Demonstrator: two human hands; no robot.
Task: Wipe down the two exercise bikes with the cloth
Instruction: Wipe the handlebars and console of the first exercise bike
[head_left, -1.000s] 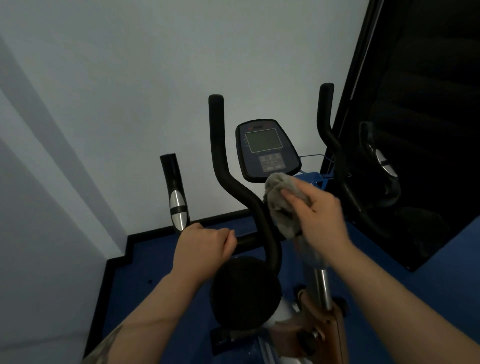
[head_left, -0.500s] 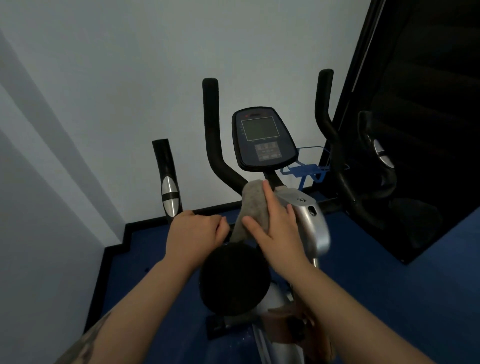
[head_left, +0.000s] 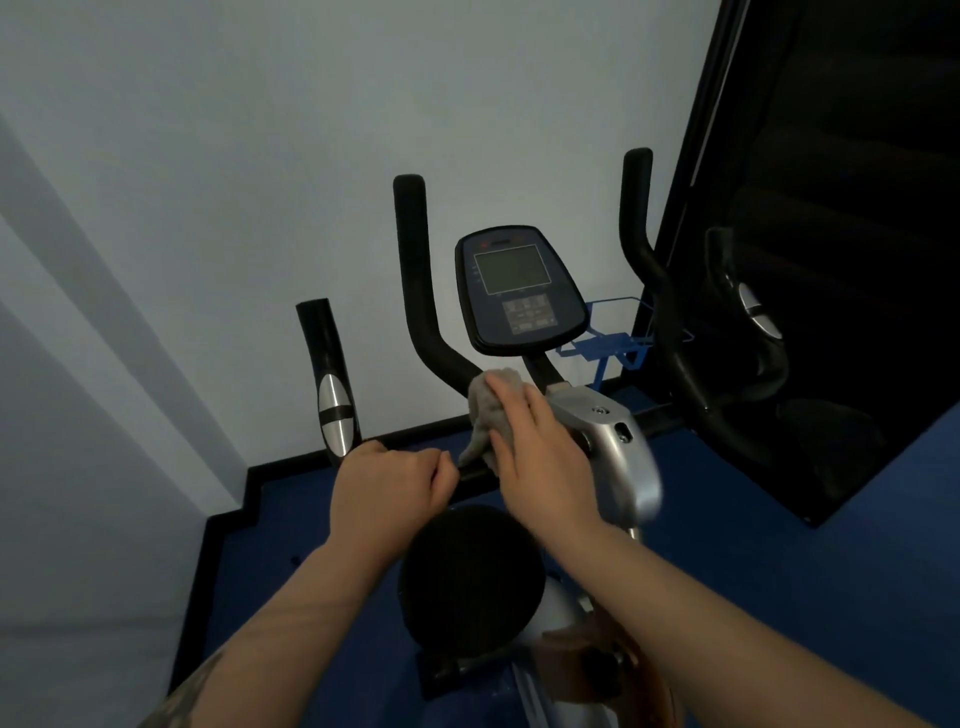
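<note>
A: What is the right hand (head_left: 545, 467) doing?

B: It is pressing the grey cloth (head_left: 488, 410) against the exercise bike (head_left: 618, 447), just below the console (head_left: 519, 291), where the black handlebar (head_left: 415, 291) is curving in toward the silver stem cover. The fingers are lying fairly straight over the cloth, so that grip is flat and released, pushing rather than pinching.

A: And the left hand (head_left: 389, 493)?

B: It is curling round the horizontal bar down and to the left of the console, clenched on the handlebar, with the knuckles facing up. It is sitting just beside the hanging lower edge of the cloth.

A: Where is the cloth hanging?

B: Its upper part is lying bunched under the right fingers just beneath the console; a loose tail is drooping down toward the bar the left hand is holding.

A: What else is showing around the console?

B: The black saddle (head_left: 472, 577) is sitting below it, nearest the camera, between the two forearms. A blue bottle holder (head_left: 608, 343) is sticking out on its right. A silver pulse sensor (head_left: 335, 410) is showing on the handlebar end to its left. Behind it a pale wall (head_left: 260, 156) is rising, and to its right a dark panel (head_left: 841, 208) is standing on the blue floor (head_left: 779, 571).
</note>
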